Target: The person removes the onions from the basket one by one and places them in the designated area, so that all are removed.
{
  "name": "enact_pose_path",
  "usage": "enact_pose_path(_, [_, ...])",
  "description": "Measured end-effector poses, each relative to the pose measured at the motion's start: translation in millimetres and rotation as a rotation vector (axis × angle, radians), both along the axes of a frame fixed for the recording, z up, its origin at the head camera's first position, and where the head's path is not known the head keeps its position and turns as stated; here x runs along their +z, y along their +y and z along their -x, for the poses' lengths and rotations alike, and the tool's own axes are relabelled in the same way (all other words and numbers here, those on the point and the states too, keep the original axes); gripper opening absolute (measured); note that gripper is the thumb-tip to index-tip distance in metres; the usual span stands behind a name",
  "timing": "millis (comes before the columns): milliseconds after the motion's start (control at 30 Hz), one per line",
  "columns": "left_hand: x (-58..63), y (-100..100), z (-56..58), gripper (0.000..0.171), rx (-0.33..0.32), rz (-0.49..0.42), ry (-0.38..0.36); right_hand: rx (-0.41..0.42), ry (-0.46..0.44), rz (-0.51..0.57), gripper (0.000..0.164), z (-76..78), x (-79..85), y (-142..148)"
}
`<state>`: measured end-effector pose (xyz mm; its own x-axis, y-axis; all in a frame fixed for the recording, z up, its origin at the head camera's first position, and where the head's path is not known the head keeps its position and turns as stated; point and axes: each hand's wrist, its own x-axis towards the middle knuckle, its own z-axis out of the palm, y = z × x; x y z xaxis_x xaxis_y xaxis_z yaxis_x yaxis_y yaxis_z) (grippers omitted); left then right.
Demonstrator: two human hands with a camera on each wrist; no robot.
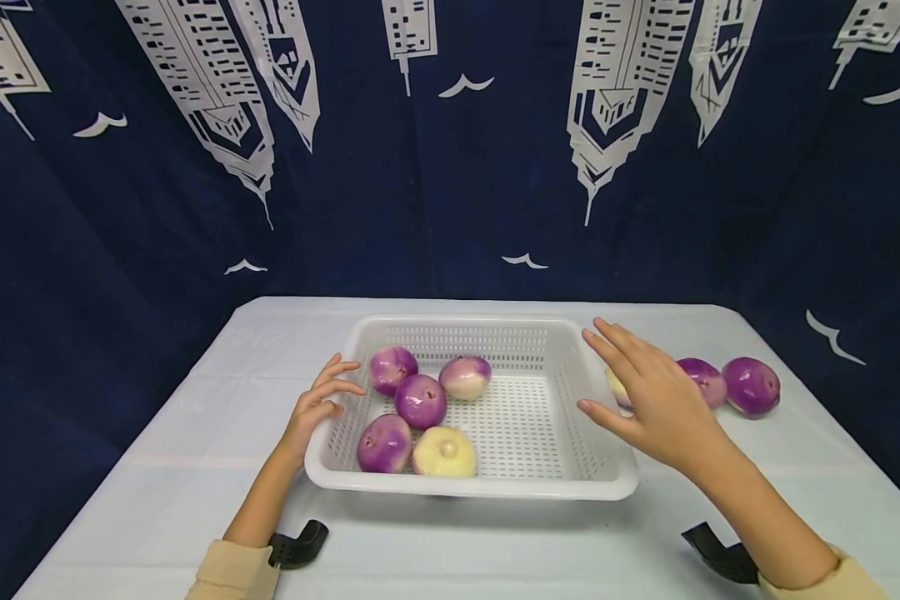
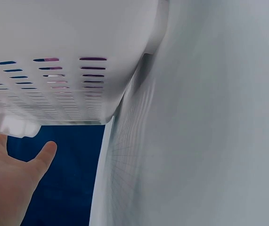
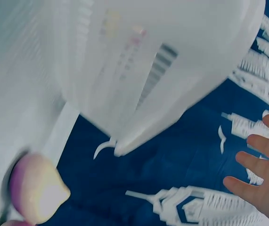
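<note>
A white perforated plastic basket [image 1: 472,486] stands on the table, with several purple-and-cream onions [image 1: 420,402] in its left half. One onion [image 1: 444,452] shows a pale yellow side with a small nub. My left hand [image 1: 311,414] is at the basket's left rim, fingers loosely bent over the edge; in the left wrist view its thumb points away from the basket wall. With fingers spread, my right hand [image 1: 663,408] hovers by the right rim, holding nothing. The right wrist view shows those fingers [image 3: 254,162] apart from the basket.
Right of the basket, two purple onions [image 1: 752,387] and a pale one [image 1: 618,389], partly hidden by my right hand, lie on the white-covered table [image 1: 450,550]. A dark blue curtain [image 1: 420,200] with white building prints hangs behind. Black straps [image 1: 300,544] circle both wrists.
</note>
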<state>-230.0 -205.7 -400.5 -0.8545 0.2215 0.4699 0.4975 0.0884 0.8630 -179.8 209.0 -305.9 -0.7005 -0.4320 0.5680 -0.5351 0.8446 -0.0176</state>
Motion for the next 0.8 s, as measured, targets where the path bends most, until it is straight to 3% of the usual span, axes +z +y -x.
enact_pose_path(400, [0.9, 0, -0.7, 0.038, 0.011, 0.001, -0.009, 0.182, 0.0, -0.084, 0.072, 3.0, -4.7, -37])
enact_pose_path(800, [-1.2, -1, 1.9, 0.046, -0.011, -0.01, -0.002, 0.251, -0.224, -0.103, 0.072, 6.8, -11.3, -70])
